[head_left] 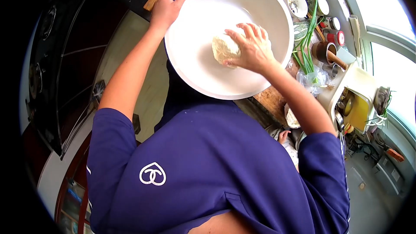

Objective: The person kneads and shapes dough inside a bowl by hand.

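Note:
A large white basin [186, 60] with a blue edge stands in front of me, partly over the wooden counter. My left hand [167, 11] grips its rim at the upper left, thumb on the inner side. Inside the basin sits a pale, rough lump of dough [225, 48]. Over the dough's right side, my right hand [251, 47] presses down, its fingers curved around it. The palm hides part of the lump.
Right of the basin are green onions [308, 39], a bowl with a spoon [297, 5], several jars [336, 38] and a mortar with pestle [324, 53]. A cream rack [366, 80] stands by the window. Another person's hand [284, 136] shows below the counter.

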A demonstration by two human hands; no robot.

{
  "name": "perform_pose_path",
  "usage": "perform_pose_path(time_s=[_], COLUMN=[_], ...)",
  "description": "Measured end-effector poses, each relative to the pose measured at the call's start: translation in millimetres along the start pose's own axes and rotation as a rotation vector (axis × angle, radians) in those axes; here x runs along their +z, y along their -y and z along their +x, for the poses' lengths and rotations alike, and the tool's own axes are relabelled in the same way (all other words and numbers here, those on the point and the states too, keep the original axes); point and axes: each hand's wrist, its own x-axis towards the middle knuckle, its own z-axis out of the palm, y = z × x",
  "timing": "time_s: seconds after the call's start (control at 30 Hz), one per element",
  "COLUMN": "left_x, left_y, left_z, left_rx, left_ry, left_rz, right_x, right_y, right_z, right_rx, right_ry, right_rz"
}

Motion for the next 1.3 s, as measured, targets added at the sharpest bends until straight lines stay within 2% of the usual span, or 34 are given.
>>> perform_pose_path(time_s=[0.07, 0.17, 0.3, 0.43, 0.57, 0.67, 0.8, 0.9, 1.1, 1.3], left_x=[0.0, -0.1, 0.1, -0.9, -0.1, 0.0, 0.4, 0.2, -2.1, -1.1], left_y=[3.3, -3.1, -3.8, -8.7, -10.5, -8.3, -1.0, -2.3, -6.7, -7.6], left_z=[1.0, 3.5, 2.4, 1.4, 0.7, -0.7, 1.9, -0.9, 1.5, 0.9], left_rx=[-0.001, -0.018, -0.067, -0.090, -0.108, -0.140, -0.047, -0.067, -0.105, -0.043], left_ry=[0.001, 0.011, 0.031, 0.015, -0.004, 0.014, 0.000, 0.024, 0.031, 0.006], left_rz=[0.024, -0.058, -0.105, -0.140, -0.137, -0.110, 0.002, -0.082, -0.104, -0.178], right_x=[11.5, 32.3, 42.2, 49.0, 51.9, 32.7, 30.2, 1.2, 55.4, 71.0], right_y=[3.6, 15.2, 6.9, -15.4, -31.3, -29.6, -29.0, -25.7, -28.5, -29.2], right_z=[-14.2, -34.5, 7.2, 39.2, 74.8, 93.7, 65.2, 63.1, 97.5, 102.0], right_rx=[0.071, 0.031, 0.009, -0.025, 0.103, 0.255, 0.029, -0.137, 0.048, 0.062], right_ry=[0.034, 0.000, -0.126, -0.127, -0.049, 0.175, -0.049, -0.224, -0.359, -0.437], right_rz=[0.111, -0.037, 0.020, 0.089, 0.118, 0.208, 0.141, 0.080, -0.045, -0.060])
